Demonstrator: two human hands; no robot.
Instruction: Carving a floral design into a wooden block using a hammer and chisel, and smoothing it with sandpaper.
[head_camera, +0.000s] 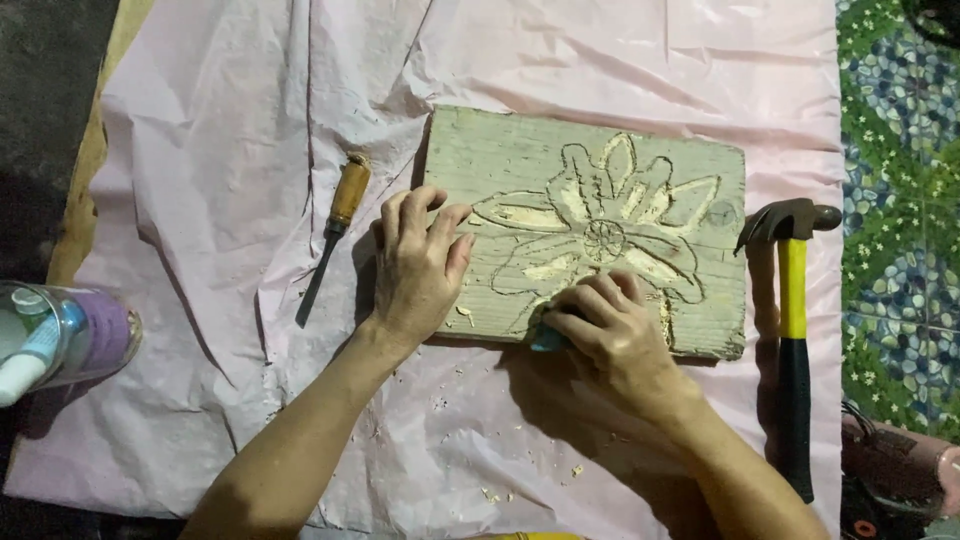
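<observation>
Pink sheeting (200, 200) covers the worktop, flecked with wood chips along its near edge. Right hand (612, 335), fingers wrapped around a small teal tool (548, 342), works the flower carving at the wooden board's (500, 150) near edge. Left hand (415, 265), fingers spread flat, steadies the board, whose long axis runs left-right. Carving seems under way. A chisel (335, 235) lies left, a hammer (792, 330) right.
</observation>
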